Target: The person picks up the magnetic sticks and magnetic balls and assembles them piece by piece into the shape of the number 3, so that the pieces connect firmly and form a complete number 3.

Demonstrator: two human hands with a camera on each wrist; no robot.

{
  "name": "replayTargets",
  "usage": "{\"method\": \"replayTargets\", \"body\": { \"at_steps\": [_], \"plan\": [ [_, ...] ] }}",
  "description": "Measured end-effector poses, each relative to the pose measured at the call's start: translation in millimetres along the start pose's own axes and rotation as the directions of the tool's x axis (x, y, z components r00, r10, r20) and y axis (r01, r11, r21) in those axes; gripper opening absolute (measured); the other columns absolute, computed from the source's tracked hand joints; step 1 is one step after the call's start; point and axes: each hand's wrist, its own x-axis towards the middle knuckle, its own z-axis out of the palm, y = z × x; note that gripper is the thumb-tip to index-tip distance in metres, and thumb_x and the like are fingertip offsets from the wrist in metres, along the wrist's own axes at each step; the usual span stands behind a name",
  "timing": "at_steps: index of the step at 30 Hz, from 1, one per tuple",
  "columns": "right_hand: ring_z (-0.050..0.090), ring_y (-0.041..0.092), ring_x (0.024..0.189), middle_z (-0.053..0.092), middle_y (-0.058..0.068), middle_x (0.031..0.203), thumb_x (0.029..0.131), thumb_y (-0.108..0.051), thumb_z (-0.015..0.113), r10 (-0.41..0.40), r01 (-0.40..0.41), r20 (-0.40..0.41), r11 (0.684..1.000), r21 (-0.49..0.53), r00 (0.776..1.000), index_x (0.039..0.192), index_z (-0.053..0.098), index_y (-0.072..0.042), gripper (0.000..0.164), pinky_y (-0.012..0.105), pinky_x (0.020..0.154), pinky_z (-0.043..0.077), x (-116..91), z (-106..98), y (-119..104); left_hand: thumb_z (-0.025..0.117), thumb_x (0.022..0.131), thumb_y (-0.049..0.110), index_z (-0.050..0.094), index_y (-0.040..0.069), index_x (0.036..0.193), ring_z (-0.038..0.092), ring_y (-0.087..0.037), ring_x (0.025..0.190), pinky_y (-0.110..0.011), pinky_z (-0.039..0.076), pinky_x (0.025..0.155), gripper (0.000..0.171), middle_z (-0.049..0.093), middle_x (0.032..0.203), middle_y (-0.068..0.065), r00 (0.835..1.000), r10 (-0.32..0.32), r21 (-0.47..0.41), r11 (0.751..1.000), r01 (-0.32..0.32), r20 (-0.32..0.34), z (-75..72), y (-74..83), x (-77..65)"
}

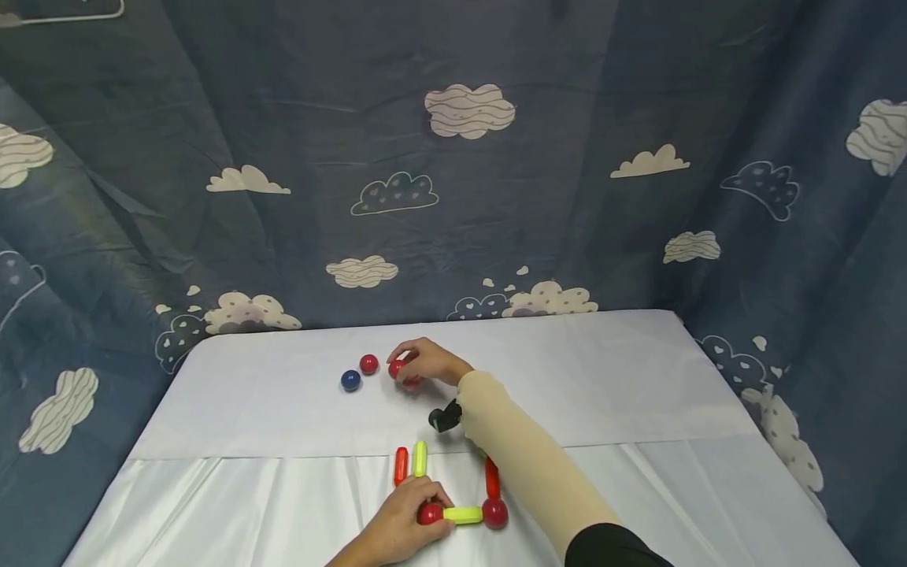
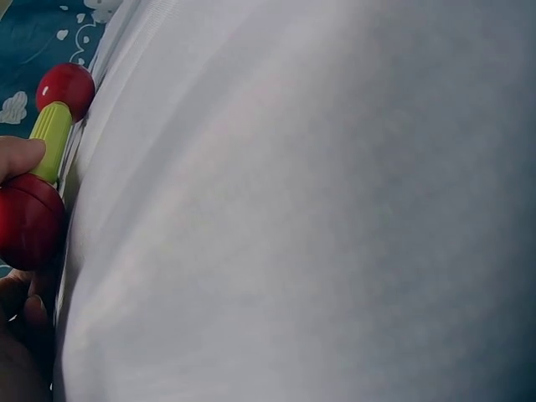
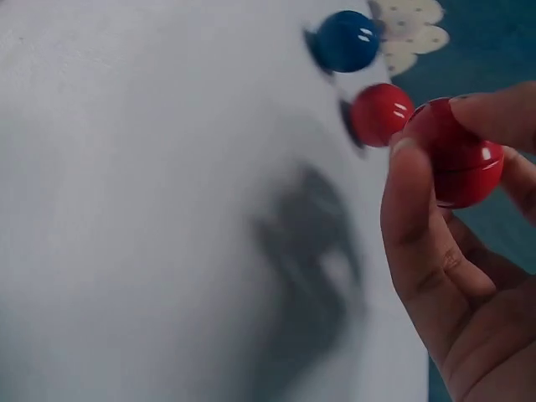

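My right hand (image 1: 434,363) pinches a red ball (image 3: 469,177) between thumb and fingertips above the far part of the table. Close by are a second red ball (image 1: 368,364) and a blue ball (image 1: 350,380). At the near side, my left hand (image 1: 404,521) grips a red ball (image 1: 430,513) with its thumb by a yellow-green stick (image 1: 464,515). That stick joins another red ball (image 1: 494,513), from which a red stick (image 1: 492,478) runs away from me, partly hidden by the right sleeve.
Beyond the left hand lie a loose-looking red stick (image 1: 401,465) and a yellow-green stick (image 1: 420,458), their near ends hidden. A white cloth (image 1: 602,370) covers the table. Behind it hangs a dark blue curtain (image 1: 553,197) with clouds. A black device (image 1: 445,416) hangs at the right wrist.
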Motion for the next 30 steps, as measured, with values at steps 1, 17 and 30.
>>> {"method": "replayTargets", "body": {
  "at_steps": [1, 17, 30],
  "plan": [
    [0.060, 0.019, 0.077, 0.062, 0.011, 0.102, 0.081, -0.002, 0.069, -0.007, 0.007, 0.005, 1.000, 0.024, 1.000, 0.118, 0.064, -0.006, 0.037, 0.028, 0.068, 0.054, -2, -3, 0, 0.072, 0.085, 0.036, 0.062, 0.025, 0.093, 0.045, -0.002, 0.085, -0.023, 0.040, 0.070, 0.017, 0.053, 0.091, 0.015, 1.000, 0.002, 0.003, 1.000, -0.002, -0.004, -0.2, 0.1, -0.5],
    [0.057, 0.019, 0.086, 0.057, 0.009, 0.113, 0.088, -0.012, 0.068, -0.042, 0.042, 0.001, 0.999, 0.013, 0.999, 0.121, 0.060, -0.002, 0.036, 0.027, 0.073, 0.051, -47, -48, 19, 0.072, 0.084, 0.037, 0.062, 0.027, 0.093, 0.045, -0.003, 0.085, -0.023, 0.041, 0.069, 0.017, 0.053, 0.091, 0.014, 1.000, -0.017, 0.028, 0.999, 0.017, -0.020, 0.6, -0.3, -0.1],
    [0.057, 0.022, 0.090, 0.057, 0.009, 0.115, 0.089, -0.011, 0.065, 0.037, -0.034, -0.123, 0.999, 0.025, 0.992, 0.120, 0.064, -0.004, 0.032, 0.029, 0.076, 0.050, -80, -64, 56, 0.071, 0.084, 0.036, 0.062, 0.025, 0.092, 0.045, -0.003, 0.084, -0.022, 0.040, 0.068, 0.016, 0.053, 0.090, 0.014, 1.000, -0.005, 0.024, 1.000, 0.006, -0.026, 4.0, 1.9, -1.1]
  ]
}}
